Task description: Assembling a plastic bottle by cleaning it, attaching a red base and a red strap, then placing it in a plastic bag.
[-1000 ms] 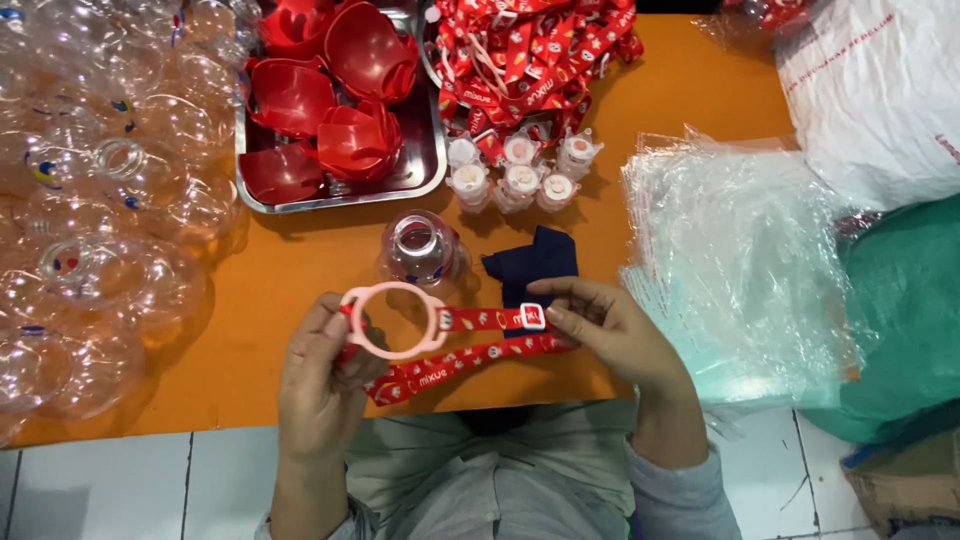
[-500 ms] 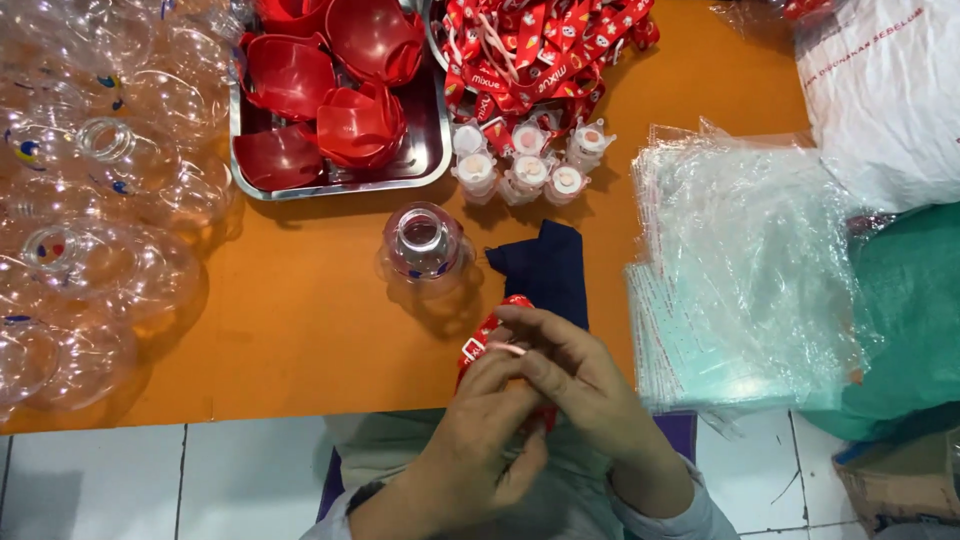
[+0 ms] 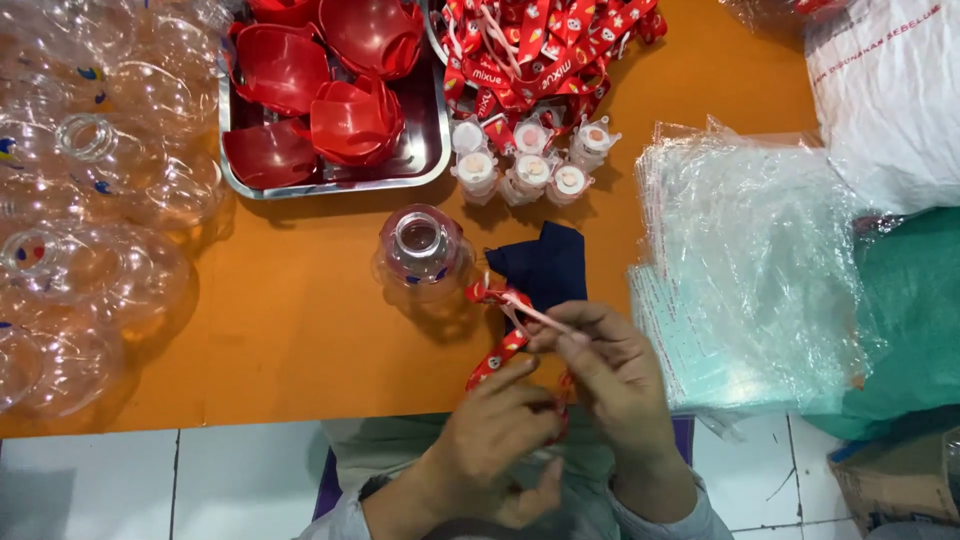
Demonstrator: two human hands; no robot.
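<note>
Both my hands work a red printed strap [image 3: 497, 352] with a pale pink ring at the near edge of the orange table [image 3: 290, 330]. My right hand [image 3: 610, 375] pinches the pink ring part and the strap's upper fold. My left hand [image 3: 505, 440] holds the strap's lower length near my lap. Just beyond the strap stands a clear round plastic bottle [image 3: 420, 250] with an open neck, and a dark blue cloth [image 3: 545, 265] lies beside it.
A metal tray [image 3: 425, 165] with red bowl-shaped lids sits at the back. A pile of red straps [image 3: 545, 50] and several white caps [image 3: 530, 165] lie behind the cloth. Many clear bottles [image 3: 90, 200] crowd the left. Clear plastic bags [image 3: 750, 260] are stacked on the right.
The strap and ring were stretched out flat between my hands a second ago. My hands have since come together, folding the strap, and now lift its upper end toward the bottle.
</note>
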